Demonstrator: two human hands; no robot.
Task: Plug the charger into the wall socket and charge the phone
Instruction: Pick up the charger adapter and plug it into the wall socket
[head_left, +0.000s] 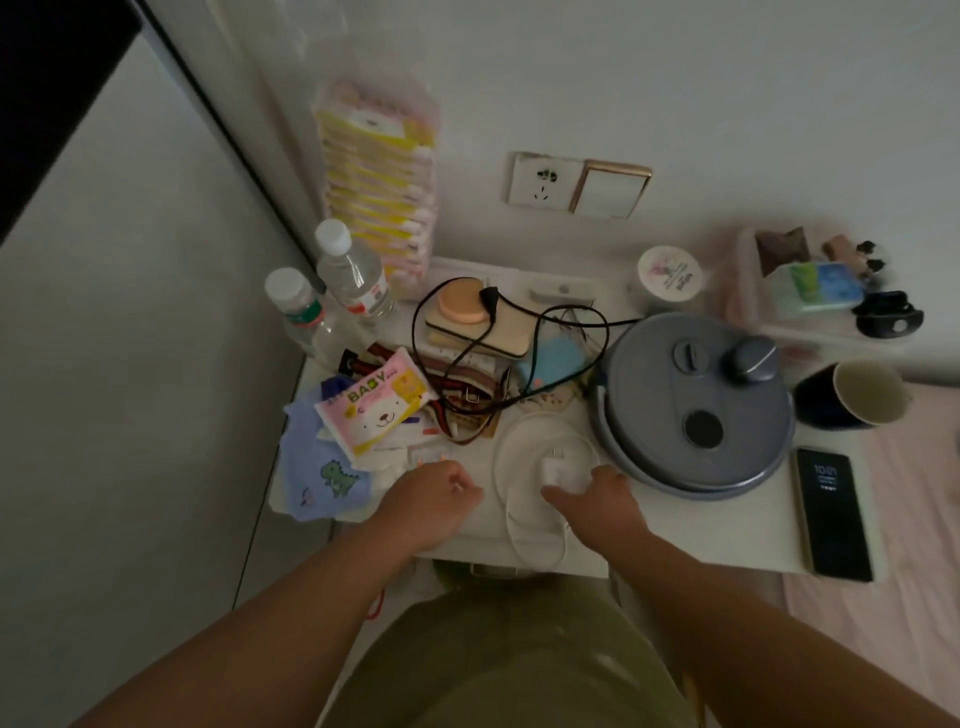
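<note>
The right hand (597, 499) lay palm-down on the white table (691, 535), its thumb and fingers closed around the near end of the white charger (558, 470), whose metal prongs pointed away from the person. The left hand (431, 499) rested beside it on the tabletop, fingers curled loosely inward and holding nothing that could be made out. Between and around the two hands ran the charger's white cable (511, 525), looped in a wide ring on the table, with one bend hanging past the near edge.

Just beyond the right hand sat a round grey appliance (691, 400), its rim almost touching the knuckles. Well to the right of that hand, by the table's near corner, the phone (834, 514) lay flat, screen up and lit with a clock.

Just beyond the left hand lay a pink baby-wipes pack (376, 408) on top of a blue cloth with a dinosaur (322, 475). Farther out, a black cord (519, 322) coiled over a pile of small items, and two clear bottles (332, 296) stood at the far left corner.

Straight ahead of both hands, on the wall above the table, was the wall socket (543, 179), with nothing plugged in, and a gold-framed switch (610, 189) touching its right side. A dark mug (852, 395) stood far right of the appliance.
</note>
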